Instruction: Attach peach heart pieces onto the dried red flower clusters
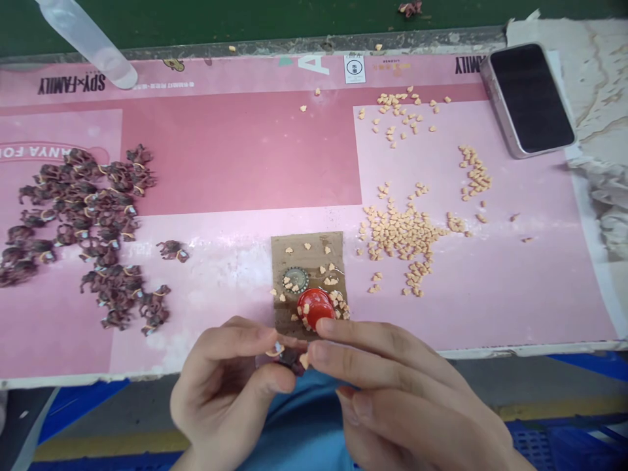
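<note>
Where the left hand [220, 383] pinches, the figurine [290, 358] is dark and knobbly.

Figurines [110, 212] lay left on the table [235, 150], small pieces [402, 232] right. Between them, near, cardboard [314, 260] bore a bottle cap [300, 275] and, nearer, a dish [318, 302], pieces in both. A phone [532, 98] lay far right, a bottle [93, 46] far left.

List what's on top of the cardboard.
On the cardboard: a metal bottle cap, a red dish, scattered beige bits. The right hand covers part of the cardboard's near end; whatever lies there can't be seen.
</note>
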The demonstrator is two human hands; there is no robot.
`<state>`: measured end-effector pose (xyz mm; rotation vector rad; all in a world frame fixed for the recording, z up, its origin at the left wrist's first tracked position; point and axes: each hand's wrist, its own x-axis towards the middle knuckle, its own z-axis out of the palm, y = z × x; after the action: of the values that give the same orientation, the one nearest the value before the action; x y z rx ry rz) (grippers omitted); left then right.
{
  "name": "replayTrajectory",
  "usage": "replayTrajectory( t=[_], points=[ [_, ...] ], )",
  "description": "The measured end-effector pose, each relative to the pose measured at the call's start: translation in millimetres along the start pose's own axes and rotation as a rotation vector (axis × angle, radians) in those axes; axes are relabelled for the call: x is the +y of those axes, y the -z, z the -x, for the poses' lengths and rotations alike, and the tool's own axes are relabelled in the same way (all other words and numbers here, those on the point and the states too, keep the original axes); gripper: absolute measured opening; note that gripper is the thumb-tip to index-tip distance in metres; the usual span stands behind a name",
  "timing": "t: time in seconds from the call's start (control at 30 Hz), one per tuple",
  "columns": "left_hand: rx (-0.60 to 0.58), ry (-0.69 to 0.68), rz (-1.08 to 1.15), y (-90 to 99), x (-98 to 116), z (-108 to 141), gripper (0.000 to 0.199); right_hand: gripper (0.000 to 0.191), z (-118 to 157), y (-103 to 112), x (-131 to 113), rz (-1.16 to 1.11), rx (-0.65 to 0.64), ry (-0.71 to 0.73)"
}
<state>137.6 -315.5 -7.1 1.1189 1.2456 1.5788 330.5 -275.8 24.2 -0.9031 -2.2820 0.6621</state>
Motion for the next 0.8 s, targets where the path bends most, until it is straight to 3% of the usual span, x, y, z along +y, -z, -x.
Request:
replayTrajectory(
  t=[0.13, 0.4, 0.8],
  points=[
    [-0.025, 0.028, 0.014, -0.7, 0.0, 2.2, 0.024, 0.015, 2.2, -2.8, 0.3, -0.035, -0.002, 0.049],
    [0.02, 0.037, 0.0, -4.7, 3.1, -0.4, 0.037, 0.038, -5.4, -20.4, -4.4, 0.124, 0.187, 0.102],
    [0.035, 0.051, -0.164, -4.9, 7.8, 6.0, 0.041, 0.032, 4.2, -30.9, 1.9, 0.093, 0.212, 0.123]
  ],
)
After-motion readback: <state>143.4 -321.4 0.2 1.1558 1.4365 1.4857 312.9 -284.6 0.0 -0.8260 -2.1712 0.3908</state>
